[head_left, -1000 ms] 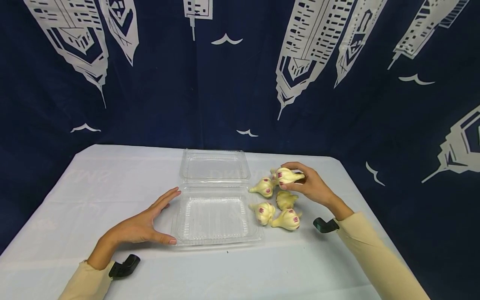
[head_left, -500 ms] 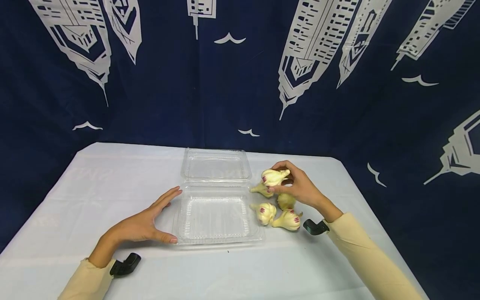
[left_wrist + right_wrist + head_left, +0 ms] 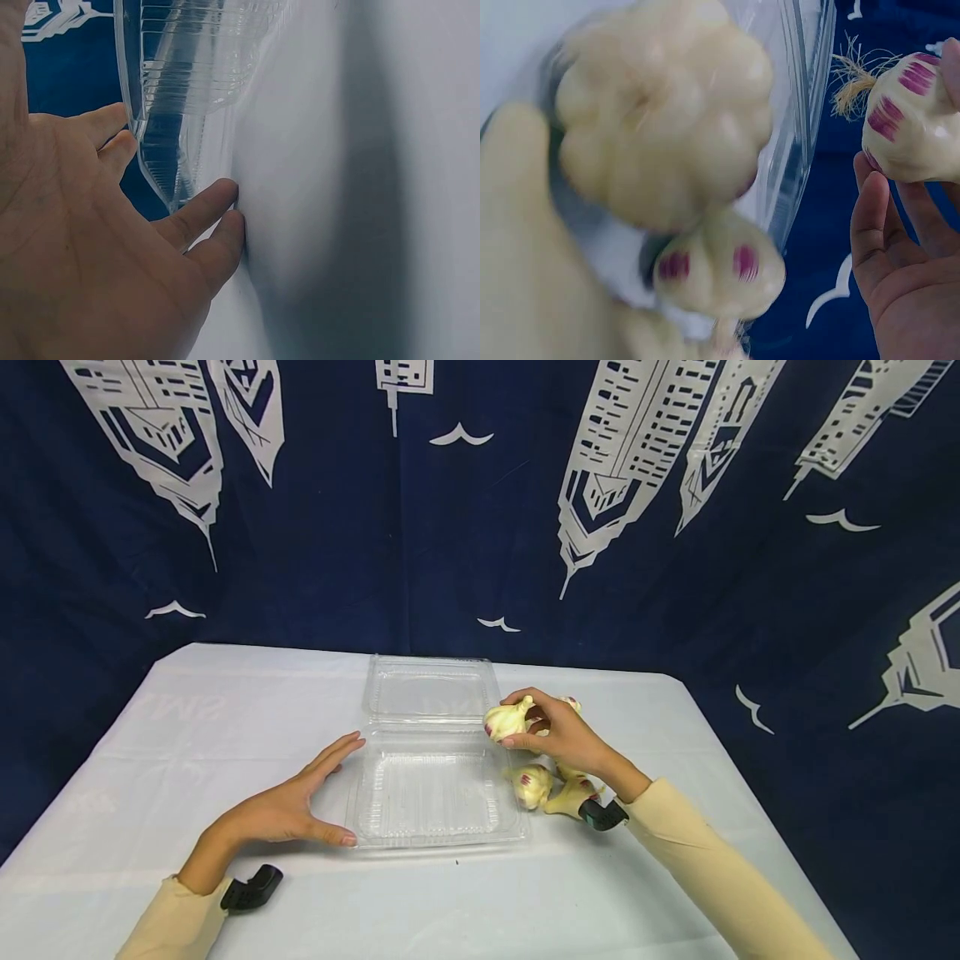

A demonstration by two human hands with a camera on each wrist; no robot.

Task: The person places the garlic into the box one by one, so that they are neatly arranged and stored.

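Observation:
In the head view, the right hand (image 3: 566, 739) grips a garlic bulb (image 3: 505, 720) just above the right rear edge of a clear plastic clamshell container (image 3: 442, 842). Roots and purple streaks of this held garlic bulb (image 3: 904, 124) show in the right wrist view. The left hand (image 3: 281, 810) lies along the container's left side, fingers extended and spread, thumb at its front left corner. In the left wrist view, fingertips of the left hand (image 3: 97, 232) touch or nearly touch the clear wall (image 3: 169, 150). The container's lid (image 3: 431, 689) lies folded back behind the base.
Several more garlic bulbs lie right of the container, among them a front left one (image 3: 531, 787) and one partly behind the right wrist (image 3: 572, 797). Another bulb (image 3: 572, 702) peeks out behind the right hand. A dark blue patterned curtain (image 3: 330, 560) hangs behind the white table (image 3: 225, 710).
The right hand has carried the garlic bulb leftward from over the other bulbs to the container's edge, its stem now turned upward. The left hand has stayed in place.

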